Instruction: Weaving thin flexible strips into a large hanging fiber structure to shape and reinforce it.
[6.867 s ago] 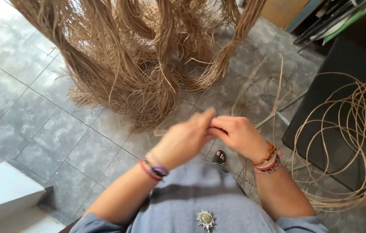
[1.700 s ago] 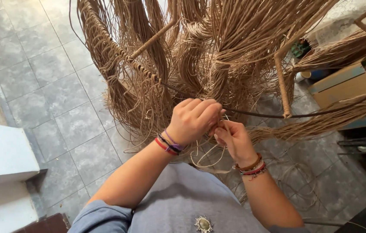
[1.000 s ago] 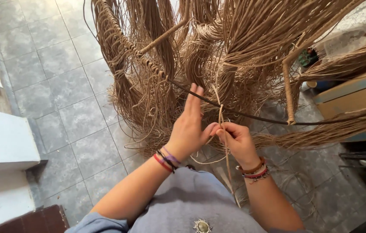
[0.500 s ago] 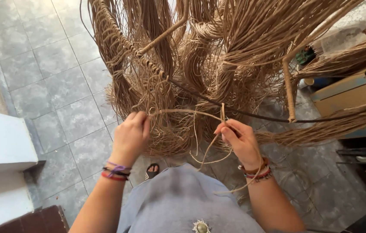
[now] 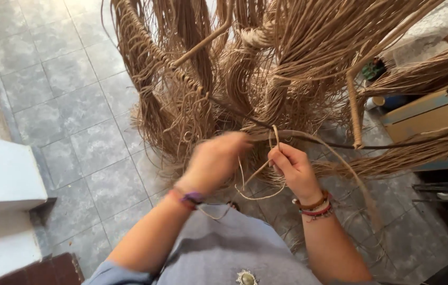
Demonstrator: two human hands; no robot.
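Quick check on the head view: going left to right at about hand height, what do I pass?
White step ledge → grey tiled floor → blurred left hand → thin tan fibre strand loop → right hand pinching it → upright wooden frame rod → brown cardboard box.

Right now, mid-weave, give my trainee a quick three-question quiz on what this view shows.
1. True or false: the right hand pinches a thin fibre strand that curls into a loop below it.
2. Which hand is blurred with motion? A) left hand B) right hand
3. Fill in: the floor is covered with grey ____.

Key:
1. True
2. A
3. tiles
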